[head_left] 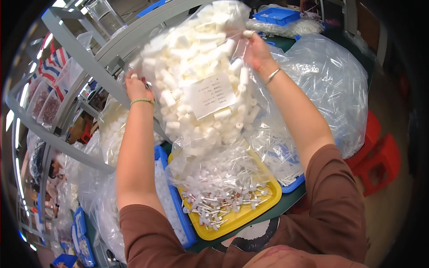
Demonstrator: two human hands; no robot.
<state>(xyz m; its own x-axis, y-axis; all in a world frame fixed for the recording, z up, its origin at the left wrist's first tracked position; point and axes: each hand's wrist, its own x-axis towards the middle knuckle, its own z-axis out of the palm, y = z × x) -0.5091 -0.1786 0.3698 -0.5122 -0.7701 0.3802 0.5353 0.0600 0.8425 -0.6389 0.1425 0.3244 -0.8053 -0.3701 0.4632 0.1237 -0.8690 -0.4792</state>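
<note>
A large clear plastic bag full of short white cylinders hangs stretched between my raised hands. My left hand grips its left side, fingers closed on the film. On the upper right, my right hand pinches the bag's edge. A white paper label shows through its front, the print upside down. The lower end of the bag drapes loosely over a yellow tray. Many small white-and-clear plastic parts with thin stems lie in that tray, partly covered by the film.
Blue trays flank the yellow one, the left tray holding pale parts. A big bag of thin clear tubes bulges at right. Grey metal framing crosses the left. Red stools stand beyond the table. Another blue tray lies at the back.
</note>
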